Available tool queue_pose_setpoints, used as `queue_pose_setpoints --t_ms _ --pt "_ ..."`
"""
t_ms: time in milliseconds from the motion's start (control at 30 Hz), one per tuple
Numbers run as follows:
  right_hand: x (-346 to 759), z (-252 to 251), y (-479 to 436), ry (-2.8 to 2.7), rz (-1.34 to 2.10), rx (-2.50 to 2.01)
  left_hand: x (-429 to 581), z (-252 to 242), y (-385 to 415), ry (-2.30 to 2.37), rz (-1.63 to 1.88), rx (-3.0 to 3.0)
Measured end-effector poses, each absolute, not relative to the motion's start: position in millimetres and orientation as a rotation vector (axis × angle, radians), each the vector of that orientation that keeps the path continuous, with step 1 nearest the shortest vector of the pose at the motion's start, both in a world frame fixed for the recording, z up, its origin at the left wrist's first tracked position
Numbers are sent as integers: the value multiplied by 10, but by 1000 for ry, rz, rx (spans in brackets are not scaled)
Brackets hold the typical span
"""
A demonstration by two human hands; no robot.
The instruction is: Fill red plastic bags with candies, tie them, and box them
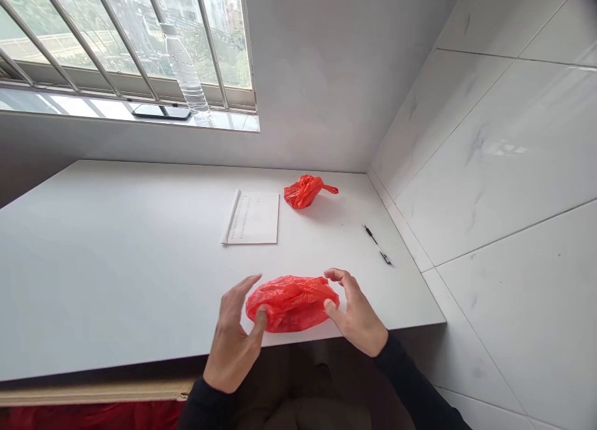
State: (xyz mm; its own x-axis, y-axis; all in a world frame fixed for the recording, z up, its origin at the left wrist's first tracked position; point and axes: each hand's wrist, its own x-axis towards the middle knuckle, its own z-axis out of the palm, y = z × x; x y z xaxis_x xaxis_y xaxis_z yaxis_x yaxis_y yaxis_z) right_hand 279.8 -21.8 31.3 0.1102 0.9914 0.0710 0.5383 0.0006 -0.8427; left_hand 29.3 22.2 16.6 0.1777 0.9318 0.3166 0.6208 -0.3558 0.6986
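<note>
A crumpled red plastic bag point(291, 302) lies at the near edge of the white table point(116, 262). My left hand point(236, 340) is at its left end, thumb pressed on the bag and fingers spread above it. My right hand point(354, 312) flanks its right end, thumb touching the bag and fingers curved and apart. Neither hand closes round the bag. A second red plastic bag point(305, 191), knotted into a ball, rests farther back near the wall.
A white notepad point(253, 217) lies mid-table and a pen point(377, 244) near the right edge by the tiled wall point(489, 156). On the sill under the barred window stand a clear plastic bottle point(186, 72) and a dark phone point(161, 111).
</note>
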Motion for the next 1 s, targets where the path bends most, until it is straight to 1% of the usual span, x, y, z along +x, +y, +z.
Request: queue_pose_setpoints --t_ms 67,133,267,367,433,567,633,733,833,933,1000 --pt "2690 336 -179 -1583 820 -1583 425 226 235 1304 971 2204" --pt "2640 359 -138 -1592 831 -1560 481 248 280 1249 952 2272" --pt "2786 353 -148 -1394 762 -1583 315 261 356 1428 1083 2140" --pt "2912 340 -224 -1291 780 -1581 211 328 316 1571 1168 1981" --pt "2905 370 -260 -1304 782 -1581 263 393 268 1517 1135 1995" --pt "2785 507 -251 -1418 813 -1596 470 471 236 1357 1086 2209" --pt "2790 551 -231 -1387 821 -1566 479 481 249 1366 1165 2206" --pt "2894 550 -245 -1192 791 -1544 357 522 235 1524 1337 1982" --pt "2929 577 -351 -1100 644 -1558 255 614 153 1669 1404 1812" --pt "2770 722 -479 -1166 330 -1441 318 688 71 1660 1348 1957" --pt "2608 831 -499 -1374 339 -1306 425 683 69 1619 1278 2141"
